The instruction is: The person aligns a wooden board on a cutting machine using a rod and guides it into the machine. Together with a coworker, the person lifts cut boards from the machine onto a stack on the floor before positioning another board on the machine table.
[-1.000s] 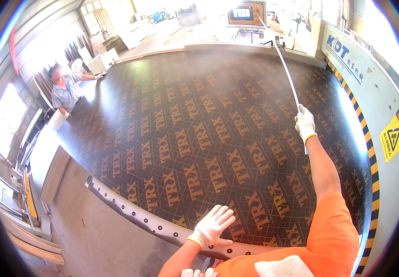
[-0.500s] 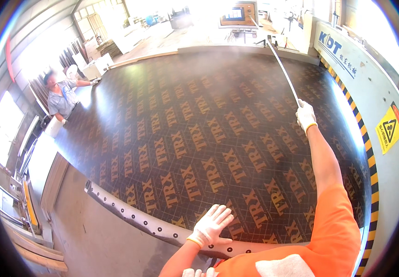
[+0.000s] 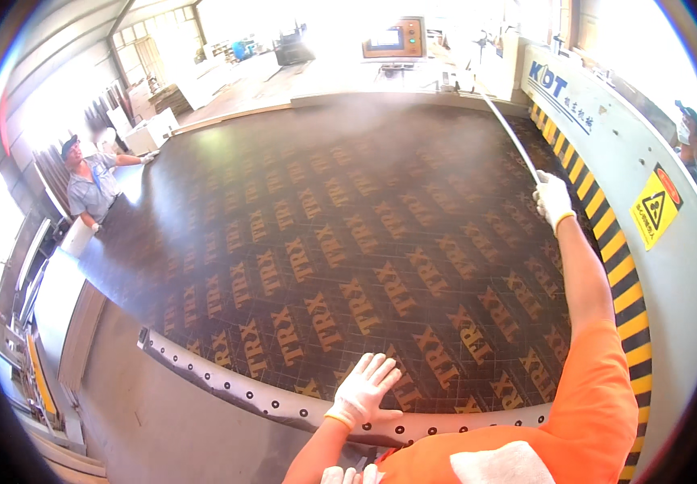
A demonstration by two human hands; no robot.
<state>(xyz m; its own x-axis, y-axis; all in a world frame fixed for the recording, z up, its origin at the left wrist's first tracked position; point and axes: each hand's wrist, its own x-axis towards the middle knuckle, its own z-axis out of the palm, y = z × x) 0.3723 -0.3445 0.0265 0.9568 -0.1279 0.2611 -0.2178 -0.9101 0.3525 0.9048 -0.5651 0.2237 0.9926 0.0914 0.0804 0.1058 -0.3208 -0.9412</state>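
— What takes up most of the view?

— A big dark brown panel (image 3: 348,234) printed all over with yellow lettering, lying flat on the counter (image 3: 163,403). A pale perforated strip (image 3: 227,379) runs along its near edge. To the right stands a grey machine housing (image 3: 671,266) with a yellow-and-black striped border (image 3: 606,266) and a yellow warning sign (image 3: 656,206).

— Anyone else there?

— A second person (image 3: 90,181) in a blue shirt and cap leans at the far left corner of the panel, one arm stretched along its edge. Another person (image 3: 691,133) shows at the right rim, above the housing.

— And the wearer's hands?

— Both are in white gloves, orange sleeves behind them. The left hand (image 3: 364,391) lies flat with fingers spread wide on the panel's near edge, just above the strip, gripping nothing. The right hand (image 3: 552,198), arm stretched out, is closed around a long thin white rod (image 3: 509,133).

— Where does the rod go?

— From the fist it slants up and away over the panel's far right corner; a faint haze hangs over the panel near its far end.
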